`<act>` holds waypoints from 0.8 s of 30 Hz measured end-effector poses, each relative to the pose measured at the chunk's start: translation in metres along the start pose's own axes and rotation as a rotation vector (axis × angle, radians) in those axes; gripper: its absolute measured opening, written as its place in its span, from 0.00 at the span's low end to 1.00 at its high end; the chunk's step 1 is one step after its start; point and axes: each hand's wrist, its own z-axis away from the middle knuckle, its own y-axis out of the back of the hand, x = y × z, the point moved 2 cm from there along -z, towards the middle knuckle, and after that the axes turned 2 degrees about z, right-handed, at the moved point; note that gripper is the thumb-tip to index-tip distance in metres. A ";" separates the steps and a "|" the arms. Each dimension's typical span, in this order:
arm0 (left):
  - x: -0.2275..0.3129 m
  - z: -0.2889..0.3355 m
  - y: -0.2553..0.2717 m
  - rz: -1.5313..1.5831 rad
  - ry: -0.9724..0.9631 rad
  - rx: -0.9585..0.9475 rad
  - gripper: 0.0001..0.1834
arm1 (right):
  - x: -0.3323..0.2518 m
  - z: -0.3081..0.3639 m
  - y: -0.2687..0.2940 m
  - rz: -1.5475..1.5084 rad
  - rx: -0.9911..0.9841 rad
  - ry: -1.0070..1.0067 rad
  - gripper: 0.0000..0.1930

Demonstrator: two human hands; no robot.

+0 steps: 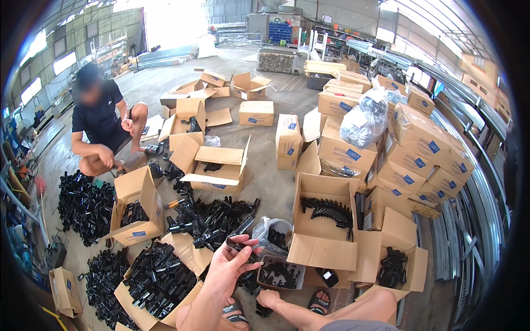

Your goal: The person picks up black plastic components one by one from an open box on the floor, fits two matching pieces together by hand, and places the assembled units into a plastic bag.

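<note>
My left hand (231, 262) is raised in front of me, its thumb and fingers closed on a black tubular fitting (236, 246). Low between my feet, my right hand (269, 299) is closed on another black fitting (264, 311), mostly hidden below it. Beside my left hand is a small open box (301, 278) of tiny black pieces, with a clear plastic bag (269, 225) of black parts behind it. An open carton of black fittings (160, 284) lies to the left. Beyond my left hand spreads a loose pile of black fittings (212, 220).
A co-worker (96, 118) squats at the left by another carton (138, 236) and more heaped fittings (88, 207). An open carton (323, 251) holds a curved row of fittings. Stacked cartons (411, 146) and long metal profiles (455, 248) line the right.
</note>
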 end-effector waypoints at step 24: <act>-0.011 0.000 -0.007 -0.408 -0.327 -0.213 0.27 | -0.078 0.203 0.288 -1.749 0.142 0.825 0.23</act>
